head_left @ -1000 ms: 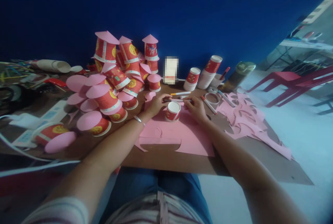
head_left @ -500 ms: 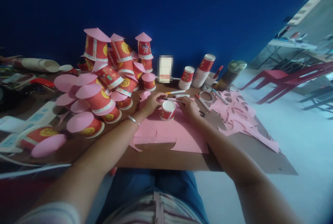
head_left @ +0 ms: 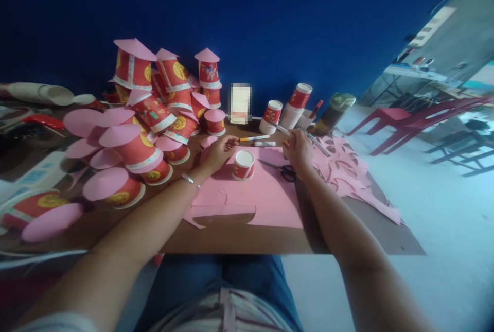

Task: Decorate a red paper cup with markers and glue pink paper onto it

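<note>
My left hand (head_left: 222, 153) rests above the left side of the pink paper (head_left: 278, 193), its fingers curved and slightly apart, with nothing visible in them. Close to those fingertips lies a yellow-and-white marker (head_left: 254, 138). A slim pale marker (head_left: 281, 128) is gripped in my right hand (head_left: 300, 149) and points up to the left. Between my hands a red paper cup (head_left: 243, 166) stands upside down on the pink paper. Scissors with black handles (head_left: 287, 172) lie just left of my right wrist. A small white stick-like item (head_left: 264, 143) lies behind the cup.
Red cups with pink cone tops (head_left: 133, 64) are piled at the left. Pink paper scraps (head_left: 347, 167) cover the table's right side. Stacked paper cups (head_left: 297, 103), a lidded jar (head_left: 335, 113) and a blue wall (head_left: 247, 23) are behind. Red plastic chairs (head_left: 409, 121) stand at right.
My right hand has moved right and slightly up with the pale marker, away from my left hand. The scissors now show more fully. The camera view has shifted slightly right.
</note>
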Tool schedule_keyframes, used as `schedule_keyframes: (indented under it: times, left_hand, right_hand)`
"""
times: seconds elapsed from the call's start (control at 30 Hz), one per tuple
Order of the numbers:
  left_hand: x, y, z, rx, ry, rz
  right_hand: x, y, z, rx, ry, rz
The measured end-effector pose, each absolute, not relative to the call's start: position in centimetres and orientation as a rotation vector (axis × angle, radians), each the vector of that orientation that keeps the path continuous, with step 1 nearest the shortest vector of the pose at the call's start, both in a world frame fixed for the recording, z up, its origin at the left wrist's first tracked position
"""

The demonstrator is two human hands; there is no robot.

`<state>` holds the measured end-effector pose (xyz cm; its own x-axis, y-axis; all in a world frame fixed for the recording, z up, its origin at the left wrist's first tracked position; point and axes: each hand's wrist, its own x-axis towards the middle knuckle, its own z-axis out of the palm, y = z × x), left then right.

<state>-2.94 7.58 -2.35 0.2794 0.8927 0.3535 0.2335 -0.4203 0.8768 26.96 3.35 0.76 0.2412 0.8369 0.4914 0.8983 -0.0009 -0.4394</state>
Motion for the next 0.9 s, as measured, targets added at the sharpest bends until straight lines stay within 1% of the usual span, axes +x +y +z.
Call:
schedule_keyframes:
  times: [0.2, 0.47, 0.63, 0.9]
  left_hand:
    - [-2.8, 7.7, -2.4, 1.803, 1.026, 1.136]
    - [-2.8, 7.8, -2.5, 1.831, 1.019, 1.136]
    - [-2.8, 7.9, -2.5, 1.831, 1.011, 1.144]
    - [-2.8, 7.7, -2.7, 1.824, 1.037, 1.125]
  right_hand:
    - [28.8, 3.3, 1.1, -2.062, -1.708, -0.053]
    - [29.4, 0.6, 1.1, -2.036, -1.925, -0.110]
    - [30.0, 0.0, 1.1, -1.987, -1.868, -0.180]
    - [31.1, -0.1, 2.2, -2.209, -1.886, -0.259]
